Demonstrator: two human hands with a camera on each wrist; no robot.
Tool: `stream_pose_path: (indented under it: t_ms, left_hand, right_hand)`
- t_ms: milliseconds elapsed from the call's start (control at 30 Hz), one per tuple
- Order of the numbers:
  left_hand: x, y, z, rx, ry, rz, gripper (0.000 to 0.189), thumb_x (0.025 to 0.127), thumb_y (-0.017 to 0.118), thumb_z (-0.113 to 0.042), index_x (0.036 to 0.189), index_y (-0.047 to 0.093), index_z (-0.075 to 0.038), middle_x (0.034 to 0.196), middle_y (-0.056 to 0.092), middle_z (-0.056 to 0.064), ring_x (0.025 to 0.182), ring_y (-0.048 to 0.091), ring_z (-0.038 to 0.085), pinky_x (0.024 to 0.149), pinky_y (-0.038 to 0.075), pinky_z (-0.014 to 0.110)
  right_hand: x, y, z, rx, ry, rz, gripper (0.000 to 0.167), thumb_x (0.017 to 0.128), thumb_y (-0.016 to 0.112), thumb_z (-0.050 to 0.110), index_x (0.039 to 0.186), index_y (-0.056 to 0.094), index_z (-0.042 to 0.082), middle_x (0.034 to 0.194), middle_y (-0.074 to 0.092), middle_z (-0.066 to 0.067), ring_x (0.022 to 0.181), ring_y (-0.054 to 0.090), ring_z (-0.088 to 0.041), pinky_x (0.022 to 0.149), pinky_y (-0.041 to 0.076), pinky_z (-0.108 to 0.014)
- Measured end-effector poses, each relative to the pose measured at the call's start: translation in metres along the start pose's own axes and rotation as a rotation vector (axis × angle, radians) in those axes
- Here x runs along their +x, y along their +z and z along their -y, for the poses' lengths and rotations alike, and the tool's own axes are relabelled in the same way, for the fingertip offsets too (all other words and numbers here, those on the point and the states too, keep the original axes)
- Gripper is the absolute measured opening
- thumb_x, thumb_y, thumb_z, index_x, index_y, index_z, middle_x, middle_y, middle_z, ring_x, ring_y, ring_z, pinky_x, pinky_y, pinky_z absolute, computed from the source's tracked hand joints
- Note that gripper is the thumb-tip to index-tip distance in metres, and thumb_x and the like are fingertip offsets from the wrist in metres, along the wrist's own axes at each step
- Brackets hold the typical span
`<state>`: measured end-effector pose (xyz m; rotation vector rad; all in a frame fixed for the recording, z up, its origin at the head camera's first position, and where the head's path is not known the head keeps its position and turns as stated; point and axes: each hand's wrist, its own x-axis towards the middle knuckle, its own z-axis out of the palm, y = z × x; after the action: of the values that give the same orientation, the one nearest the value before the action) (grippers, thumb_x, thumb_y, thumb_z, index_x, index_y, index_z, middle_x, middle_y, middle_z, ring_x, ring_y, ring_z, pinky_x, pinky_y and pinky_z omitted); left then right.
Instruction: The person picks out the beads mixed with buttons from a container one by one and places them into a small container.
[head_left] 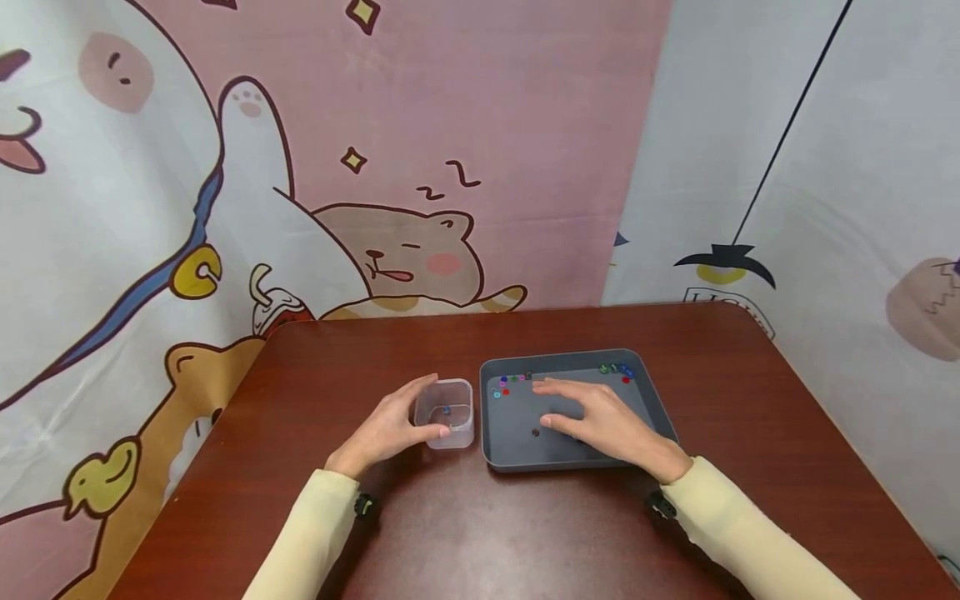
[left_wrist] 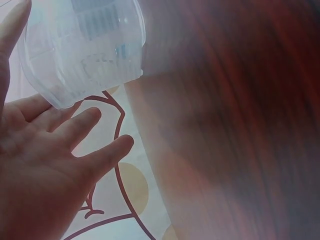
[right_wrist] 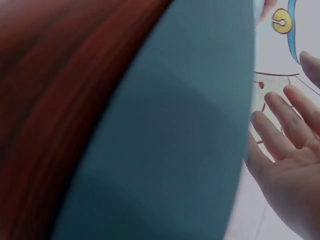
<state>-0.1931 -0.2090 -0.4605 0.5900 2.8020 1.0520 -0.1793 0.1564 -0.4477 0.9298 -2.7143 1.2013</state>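
A small clear plastic box stands on the table, left of a grey tray. My left hand holds it from the left, thumb at the near side and forefinger toward the far side. In the left wrist view the other fingers spread loosely beside the box. A small blue piece lies inside it. My right hand hovers above the tray with its fingers extended and nothing between them. Below its thumb lies a small dark piece.
Several small coloured pieces, among them a red bead, lie in the tray's far left corner. Others, with a blue piece, sit in its far right corner. The brown table meets a patterned cloth behind.
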Motion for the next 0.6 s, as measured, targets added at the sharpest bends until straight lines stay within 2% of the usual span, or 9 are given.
stream_pose_path:
  t_ms: [200,600]
  left_hand:
    - [0.0,0.0,0.0,0.004,0.005,-0.005,0.094,0.083,0.086,-0.049,0.158,0.043,-0.012,0.158,0.046,0.009,0.143,0.045,0.03,0.115,0.038,0.054]
    - [0.0,0.001,0.001,0.006,-0.016,0.002,0.096,0.081,0.087,-0.051,0.159,0.042,-0.016,0.159,0.045,0.006,0.144,0.044,0.027,0.116,0.037,0.053]
  right_hand:
    - [-0.011,-0.005,-0.014,-0.062,0.009,0.051,0.05,0.094,0.079,0.029,0.14,0.065,0.014,0.141,0.064,0.0,0.131,0.059,-0.026,0.103,0.049,-0.054]
    - [-0.02,-0.015,-0.034,-0.12,-0.007,0.139,0.045,0.093,0.08,0.028,0.133,0.07,0.012,0.131,0.067,0.001,0.123,0.062,-0.025,0.097,0.053,-0.05]
